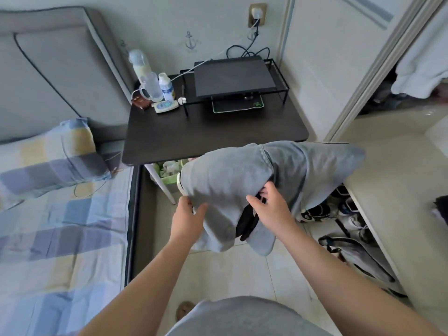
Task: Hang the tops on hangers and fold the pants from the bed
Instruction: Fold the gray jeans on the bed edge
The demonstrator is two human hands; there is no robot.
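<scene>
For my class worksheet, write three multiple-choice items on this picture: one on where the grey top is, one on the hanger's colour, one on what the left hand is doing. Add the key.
1. Where is the grey top?
A. Spread flat on a mattress
B. Held up in the air in front of the black desk
C. Lying on the desk

2. What colour is the hanger inside the top?
A. White
B. Black
C. Blue

3. What is the left hand doing?
A. Gripping the top's edge
B. Lying flat on a pillow
C. Holding a bottle

Key:
1 B: both hands hold it up, clear of any surface.
2 B: the dark piece shows below the right hand, which grips it.
3 A: thumb and fingers pinch the fabric.
</scene>
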